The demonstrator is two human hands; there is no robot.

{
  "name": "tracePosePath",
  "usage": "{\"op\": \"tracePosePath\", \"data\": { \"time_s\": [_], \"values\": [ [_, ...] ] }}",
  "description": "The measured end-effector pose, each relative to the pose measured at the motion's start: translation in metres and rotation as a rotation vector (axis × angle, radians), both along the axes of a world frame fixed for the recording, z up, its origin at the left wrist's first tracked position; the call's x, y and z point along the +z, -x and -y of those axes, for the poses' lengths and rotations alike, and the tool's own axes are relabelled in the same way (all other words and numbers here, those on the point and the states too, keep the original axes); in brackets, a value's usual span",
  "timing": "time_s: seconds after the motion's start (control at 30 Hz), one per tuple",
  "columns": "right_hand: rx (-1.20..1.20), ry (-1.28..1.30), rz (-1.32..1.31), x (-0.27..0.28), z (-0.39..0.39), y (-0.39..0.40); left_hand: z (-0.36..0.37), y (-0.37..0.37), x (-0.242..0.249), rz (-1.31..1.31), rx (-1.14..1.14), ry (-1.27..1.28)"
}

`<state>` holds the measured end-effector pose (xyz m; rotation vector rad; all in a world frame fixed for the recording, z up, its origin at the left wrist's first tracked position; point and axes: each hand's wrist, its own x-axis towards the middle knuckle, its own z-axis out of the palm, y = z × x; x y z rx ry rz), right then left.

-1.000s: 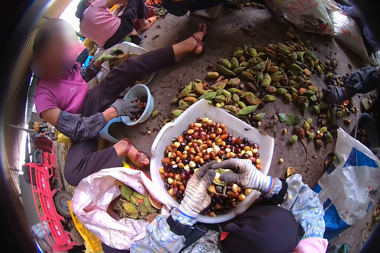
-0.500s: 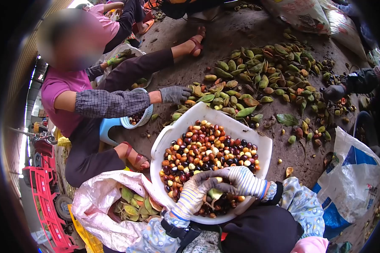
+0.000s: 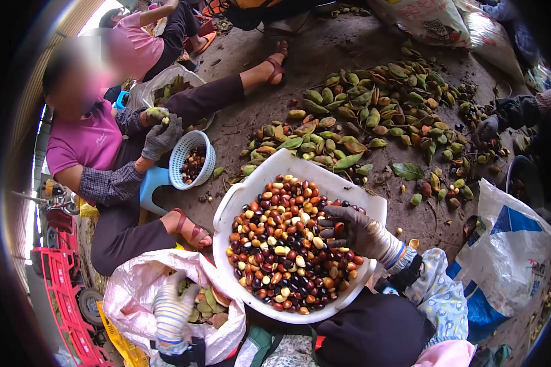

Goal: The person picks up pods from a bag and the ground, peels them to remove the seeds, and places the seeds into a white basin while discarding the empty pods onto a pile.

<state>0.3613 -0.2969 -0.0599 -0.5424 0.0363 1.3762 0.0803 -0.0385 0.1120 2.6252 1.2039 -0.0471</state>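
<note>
Over a white plastic basin [image 3: 245, 194] heaped with red, black, orange and cream seeds [image 3: 288, 251], the right hand [image 3: 358, 232], in a dark-palmed striped work glove, is hovering with fingers curled; whether it is pinching a seed cannot be told. Left of the basin, the left hand [image 3: 172, 311], in a striped glove, is reaching down into a pale pink woven sack [image 3: 134, 287], fingers spread on the green empty pods [image 3: 209, 301] inside. Beyond the basin, a pile of green and brown pods [image 3: 361, 116] is lying on the dirt floor [image 3: 324, 55]. Opposite, a seated person in a pink shirt [image 3: 86, 140] is holding a pod above a small blue basket [image 3: 191, 160] of seeds. At right, a white and blue bag [image 3: 511, 244] is lying near the basin.
</note>
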Motion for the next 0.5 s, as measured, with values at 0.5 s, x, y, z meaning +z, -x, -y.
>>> {"op": "tracePosePath", "data": {
  "time_s": [0.5],
  "values": [
    [0.15,0.021,1.083,0.023,-0.008,0.026,0.113,-0.119,-0.1,0.435,0.126,1.373]
  ]
}}
